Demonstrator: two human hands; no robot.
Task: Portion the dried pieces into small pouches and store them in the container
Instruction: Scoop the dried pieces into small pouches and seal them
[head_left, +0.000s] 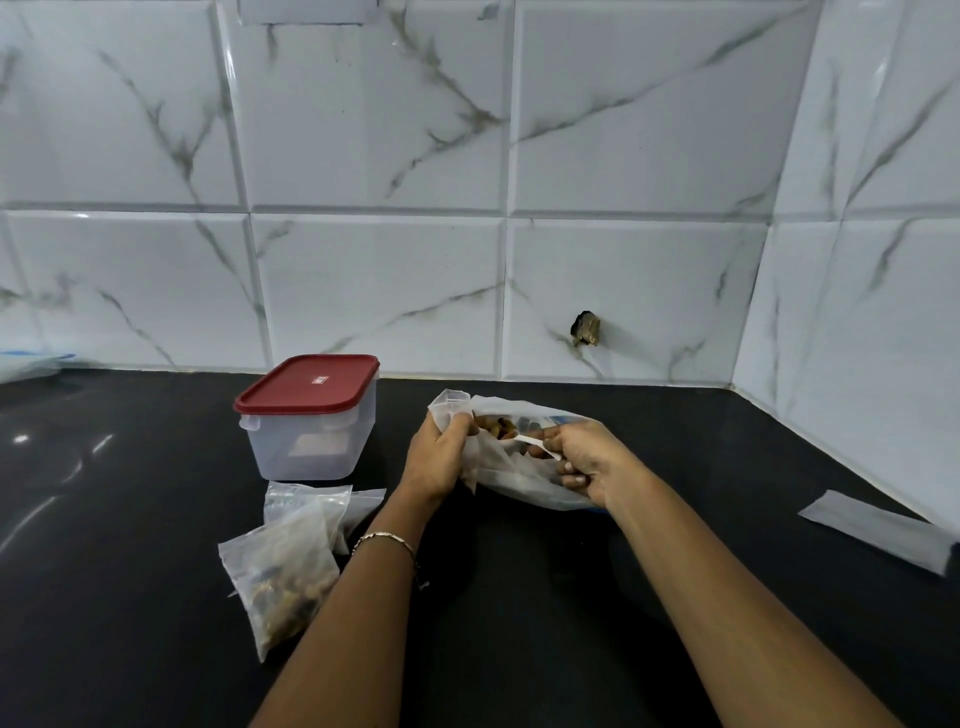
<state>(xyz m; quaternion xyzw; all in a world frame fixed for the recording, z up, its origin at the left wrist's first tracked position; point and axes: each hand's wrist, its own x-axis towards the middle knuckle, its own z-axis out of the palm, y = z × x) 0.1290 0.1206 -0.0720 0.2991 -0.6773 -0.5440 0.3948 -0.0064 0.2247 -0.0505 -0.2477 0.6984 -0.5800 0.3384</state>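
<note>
One small clear plastic pouch (275, 551) is lying on the black countertop (130, 519) beside the person's left forearm, packed with brown dried pieces (291, 592). By that count the portioning is looking barely begun. Just behind it a few flat clear pouches (311, 501) are waiting in a loose stack, seemingly with nothing in them.

Storing is not looking started. The translucent rectangular plastic container (311, 447) is standing near the wall, left of the hands, and its dark red lid (306, 384) is sitting closed on top. Only a pale patch is showing through its cloudy wall, too vague to name.

Scooping is the step in hand. The left hand (441, 452) is gripping bunched clear plastic at the mouth of a large clear plastic bag (524, 488) resting on the counter. Whether that plastic is the bag's own rim or another small pouch is not showing clearly. The right hand (587, 462) is pinching the handle of a white plastic spoon (530, 442), and the spoon's bowl is reaching in among more brown pieces at the bag's opening.

Most of the work is lying ahead: filling and closing the waiting pouches, lifting the lid, and putting every pouch inside.
</note>
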